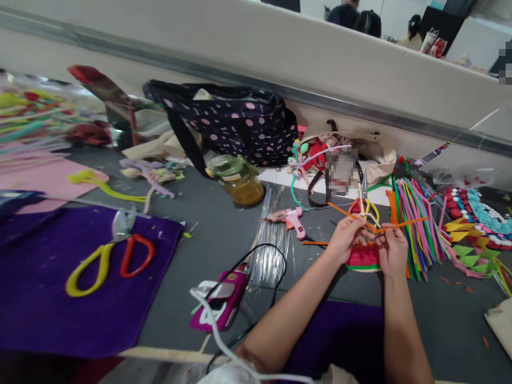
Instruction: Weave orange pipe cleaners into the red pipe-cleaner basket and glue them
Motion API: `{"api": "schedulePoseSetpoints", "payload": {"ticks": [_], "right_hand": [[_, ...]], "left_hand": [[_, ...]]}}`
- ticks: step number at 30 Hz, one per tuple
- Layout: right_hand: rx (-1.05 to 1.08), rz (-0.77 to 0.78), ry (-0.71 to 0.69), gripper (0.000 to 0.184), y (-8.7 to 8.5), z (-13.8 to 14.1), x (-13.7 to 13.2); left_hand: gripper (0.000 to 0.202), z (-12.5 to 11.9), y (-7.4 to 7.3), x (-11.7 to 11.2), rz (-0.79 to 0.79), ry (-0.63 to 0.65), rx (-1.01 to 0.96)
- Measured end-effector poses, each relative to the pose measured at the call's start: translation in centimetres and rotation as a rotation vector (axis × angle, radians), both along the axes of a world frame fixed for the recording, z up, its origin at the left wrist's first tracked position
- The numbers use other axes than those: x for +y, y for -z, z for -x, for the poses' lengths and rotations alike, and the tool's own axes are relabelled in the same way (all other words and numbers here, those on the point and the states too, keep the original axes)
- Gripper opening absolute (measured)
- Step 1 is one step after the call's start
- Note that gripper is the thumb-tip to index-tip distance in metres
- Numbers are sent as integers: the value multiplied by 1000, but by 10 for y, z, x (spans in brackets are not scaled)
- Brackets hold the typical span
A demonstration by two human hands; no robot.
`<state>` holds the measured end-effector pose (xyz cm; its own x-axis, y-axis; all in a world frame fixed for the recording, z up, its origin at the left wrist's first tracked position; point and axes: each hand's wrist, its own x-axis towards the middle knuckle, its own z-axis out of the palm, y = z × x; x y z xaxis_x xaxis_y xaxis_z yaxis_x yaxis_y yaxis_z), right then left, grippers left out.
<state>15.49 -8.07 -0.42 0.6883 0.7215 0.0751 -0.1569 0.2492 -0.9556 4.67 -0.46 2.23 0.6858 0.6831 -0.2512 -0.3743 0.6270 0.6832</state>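
An orange pipe cleaner (416,221), bent at its middle, stretches between both hands. My left hand (348,240) pinches it just left of the bend, and my right hand (392,248) grips it on the other side, fingertips close together. Below the hands lies a pink, red and green striped piece (362,261), partly covered. Another orange pipe cleaner (314,243) pokes out left of my left wrist. Scissors with red and yellow handles (376,212) are just beyond my fingers. A bundle of many-coloured pipe cleaners (420,229) lies right beside my right hand.
Left of my arms are a pink glue gun (295,221), clear glue sticks (266,250), a magenta phone case (224,298) and a cable. A lidded jar (240,184) and dotted bag (244,117) stand behind. Large scissors (120,240) rest on purple cloth (36,298).
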Motion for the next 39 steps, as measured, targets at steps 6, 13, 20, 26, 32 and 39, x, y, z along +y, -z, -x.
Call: {"api": "schedulePoseSetpoints", "payload": {"ticks": [6,13,20,26,32,39], "right_hand": [[-531,90,243,23,-2,-6,-7],[-1157,-21,-7,29,-8,-2,-17],[-933,35,139,18,-1,12,-9],[-38,40,134,23,7,22,3],[-278,99,288,25,2,27,1],[-1032,24,405,14,0,14,-7]], "left_hand": [[38,-2,8,-4,-166,-12,111],[31,5,16,7,-446,-84,249],[34,4,14,7,-324,-109,149],[40,-6,18,-8,-66,-11,-230],[34,-9,23,-1,114,-128,-239],[36,-6,25,5,-34,-209,-36]]}}
